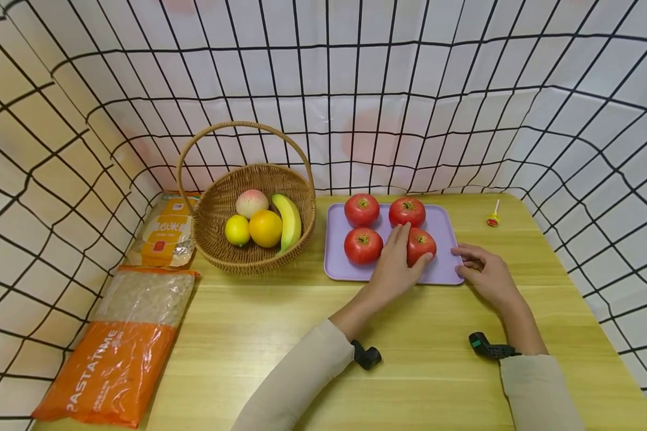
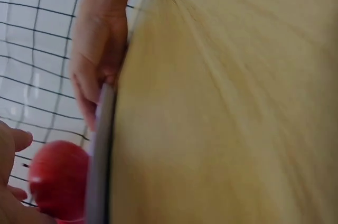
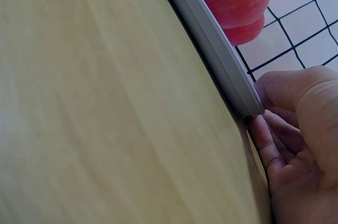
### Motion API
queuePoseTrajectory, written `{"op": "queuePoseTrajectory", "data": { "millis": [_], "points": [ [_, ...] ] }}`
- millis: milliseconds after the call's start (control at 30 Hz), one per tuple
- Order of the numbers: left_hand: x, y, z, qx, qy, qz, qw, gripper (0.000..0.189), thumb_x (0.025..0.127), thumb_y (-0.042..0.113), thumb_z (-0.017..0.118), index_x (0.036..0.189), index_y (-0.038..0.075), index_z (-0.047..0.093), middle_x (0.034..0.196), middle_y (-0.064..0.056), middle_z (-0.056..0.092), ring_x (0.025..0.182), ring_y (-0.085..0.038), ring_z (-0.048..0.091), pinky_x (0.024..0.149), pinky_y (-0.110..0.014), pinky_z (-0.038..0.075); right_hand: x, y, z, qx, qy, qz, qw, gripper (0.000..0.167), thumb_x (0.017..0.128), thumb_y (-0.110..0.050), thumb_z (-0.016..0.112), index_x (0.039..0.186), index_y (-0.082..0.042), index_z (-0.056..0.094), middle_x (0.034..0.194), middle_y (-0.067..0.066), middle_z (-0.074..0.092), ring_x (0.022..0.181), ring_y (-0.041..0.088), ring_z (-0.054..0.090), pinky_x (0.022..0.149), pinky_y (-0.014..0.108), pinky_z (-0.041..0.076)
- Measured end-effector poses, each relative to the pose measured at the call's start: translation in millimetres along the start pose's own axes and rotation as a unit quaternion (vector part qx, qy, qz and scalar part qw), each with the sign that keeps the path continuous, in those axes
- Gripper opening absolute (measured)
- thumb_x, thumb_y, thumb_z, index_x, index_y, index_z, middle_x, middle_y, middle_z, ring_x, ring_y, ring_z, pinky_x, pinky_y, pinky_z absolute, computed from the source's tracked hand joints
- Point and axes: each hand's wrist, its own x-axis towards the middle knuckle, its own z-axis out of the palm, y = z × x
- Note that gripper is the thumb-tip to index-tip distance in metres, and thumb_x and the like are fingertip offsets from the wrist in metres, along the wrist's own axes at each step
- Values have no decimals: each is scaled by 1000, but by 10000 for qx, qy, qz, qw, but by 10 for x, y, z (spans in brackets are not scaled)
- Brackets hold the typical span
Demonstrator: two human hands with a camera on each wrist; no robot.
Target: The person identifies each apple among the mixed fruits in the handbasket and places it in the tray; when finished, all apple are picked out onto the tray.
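Observation:
Several red apples point(image 1: 362, 209) stand on a lilac tray point(image 1: 443, 230). My left hand point(image 1: 396, 266) is around the front right apple point(image 1: 422, 244), fingers on its left and thumb by its front right. In the left wrist view, a gap shows between the thumb and the apple point(image 2: 59, 179); a lower part of the hand meets it in the image. The tray's right end is pinched by my right hand point(image 1: 487, 276). The right wrist view shows the thumb over the tray rim point(image 3: 232, 78) and fingers beneath it.
Left of the tray, a wicker basket point(image 1: 215, 197) holds a peach point(image 1: 251, 203), a lemon point(image 1: 238, 230), an orange point(image 1: 266, 228) and a banana point(image 1: 288, 221). Farther left lie an orange pasta bag point(image 1: 124, 347) and another food packet point(image 1: 167, 233). A lollipop point(image 1: 493, 220) lies back right. Wire grid point(image 1: 329, 102) surrounds the table.

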Motion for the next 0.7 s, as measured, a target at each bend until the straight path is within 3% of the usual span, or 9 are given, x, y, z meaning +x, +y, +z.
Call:
{"op": "queuePoseTrajectory", "data": {
  "millis": [167,400,567,700],
  "points": [
    [-62,31,-269,-185,-130,499,9985,69,101,46,63,158,16,40,162,0,44,149,-15,42,121,-38,39,12,8,-12,-17,0,10,10000,37,100,-11,65,136,-1,64,147,23,55,101,-7,52,81,-1,43],
    [-115,-26,-780,-728,43,1199,9901,59,97,38,71,148,14,54,140,-6,65,125,-20,66,105,-27,53,-13,31,-85,30,-88,263,9996,39,102,-14,64,138,-2,62,143,22,57,101,-7,51,80,1,44],
    [-192,-132,-1310,-861,274,1371,9864,54,95,34,75,143,14,60,134,-6,68,118,-20,69,101,-33,57,38,28,-167,66,-275,464,9985,43,104,-20,63,143,-4,58,133,22,60,100,-8,51,79,5,47],
    [-266,-275,-1771,-515,447,1345,9886,52,96,33,75,141,13,61,130,-6,69,113,-19,69,99,-35,58,161,-89,-279,-261,-309,101,9991,43,104,-20,62,143,-4,58,137,24,61,97,-17,52,79,3,46]
  ]
}}
